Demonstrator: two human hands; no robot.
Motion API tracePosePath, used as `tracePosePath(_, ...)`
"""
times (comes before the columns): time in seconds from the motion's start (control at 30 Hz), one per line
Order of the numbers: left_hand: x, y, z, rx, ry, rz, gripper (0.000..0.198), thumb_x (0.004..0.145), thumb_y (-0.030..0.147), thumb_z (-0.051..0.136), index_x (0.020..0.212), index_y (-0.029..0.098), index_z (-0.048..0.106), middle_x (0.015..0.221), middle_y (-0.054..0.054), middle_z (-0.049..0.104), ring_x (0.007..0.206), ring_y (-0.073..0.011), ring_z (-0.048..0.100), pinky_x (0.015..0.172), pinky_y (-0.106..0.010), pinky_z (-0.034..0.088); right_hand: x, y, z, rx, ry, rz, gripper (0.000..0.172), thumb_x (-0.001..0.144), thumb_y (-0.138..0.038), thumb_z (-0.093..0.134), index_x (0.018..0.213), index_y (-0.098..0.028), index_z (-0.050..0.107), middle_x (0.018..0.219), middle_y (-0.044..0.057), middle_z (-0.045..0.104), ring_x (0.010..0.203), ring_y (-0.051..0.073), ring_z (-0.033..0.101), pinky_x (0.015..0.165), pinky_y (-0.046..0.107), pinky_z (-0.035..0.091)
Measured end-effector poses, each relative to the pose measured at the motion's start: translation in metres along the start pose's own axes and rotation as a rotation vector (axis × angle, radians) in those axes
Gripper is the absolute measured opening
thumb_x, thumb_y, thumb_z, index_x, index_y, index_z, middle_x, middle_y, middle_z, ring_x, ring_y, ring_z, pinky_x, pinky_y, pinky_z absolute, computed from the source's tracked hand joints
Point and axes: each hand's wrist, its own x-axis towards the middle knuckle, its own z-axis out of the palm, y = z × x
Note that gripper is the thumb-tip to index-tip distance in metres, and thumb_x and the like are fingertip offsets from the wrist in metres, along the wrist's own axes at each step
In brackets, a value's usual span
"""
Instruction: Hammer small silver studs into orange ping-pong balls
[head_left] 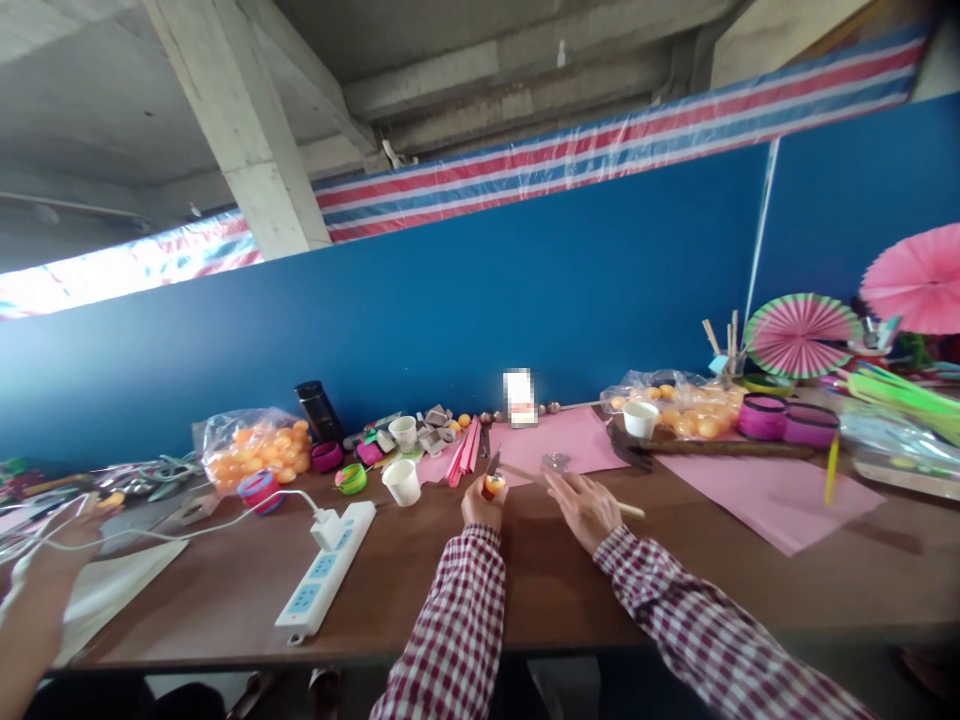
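My left hand (484,503) is closed round a small orange ball (493,484), held upright just above the brown table. A dark pointed tool rises beside the ball; which of my fingers touch it is unclear. My right hand (585,507) reaches over the table with its palm down and its fingers stretched forward. Just beyond its fingertips lies a small shiny metal item (556,461) on a pink sheet (581,437). A pale wooden stick (631,510) pokes out to the right of my right hand.
A white power strip (328,575) with a plugged-in cable lies left of my arms. Paper cups (402,483), a bag of orange balls (259,452) and a black bottle (318,412) stand behind it. Another person's arm (46,590) is at far left. Purple rolls (787,418) sit right.
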Motion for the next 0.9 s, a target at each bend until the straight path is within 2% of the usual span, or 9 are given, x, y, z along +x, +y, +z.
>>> tracePosePath(0.33,0.0019,-0.0024,0.0006,-0.022,0.016,-0.041,0.034,0.057,0.028,0.062,0.088,0.013,0.063,0.069,-0.004,0.064,0.059,-0.0131,0.056,0.061,-0.025,0.045,0.0019,-0.0009,-0.0034,-0.014,-0.056,0.051,0.035,0.086,-0.031,0.034,0.12,-0.03,0.043,0.082,0.003,0.059,0.07,0.012,0.053,0.059,0.024,0.032)
tracePosePath(0.47,0.0028,-0.0023,-0.0008,-0.039,0.008,-0.045,0.035,0.058,0.029,0.062,0.09,0.015,0.063,0.073,-0.004,0.065,0.062,-0.0133,0.057,0.061,-0.023,0.044,0.0018,0.0002,-0.0042,0.003,-0.021,0.081,0.035,0.086,-0.033,0.033,0.119,-0.028,0.044,0.079,0.003,0.059,0.071,0.012,0.053,0.06,0.024,0.032)
tracePosePath(0.7,0.0024,-0.0035,-0.0002,-0.05,-0.011,-0.052,0.036,0.061,0.032,0.059,0.091,0.013,0.063,0.065,-0.003,0.063,0.058,-0.013,0.056,0.059,-0.023,0.043,0.0011,0.0005,-0.0027,0.003,-0.035,0.064,0.036,0.086,-0.032,0.033,0.12,-0.028,0.043,0.079,0.003,0.059,0.07,0.013,0.052,0.061,0.024,0.032)
tracePosePath(0.9,0.0022,-0.0044,-0.0024,-0.065,-0.037,-0.046,0.038,0.062,0.032,0.058,0.094,0.012,0.062,0.074,-0.005,0.064,0.062,-0.0131,0.057,0.06,-0.022,0.043,0.0025,-0.0011,-0.0048,0.004,-0.021,0.076,0.035,0.086,-0.032,0.033,0.12,-0.028,0.043,0.08,0.002,0.059,0.072,0.013,0.053,0.062,0.024,0.032)
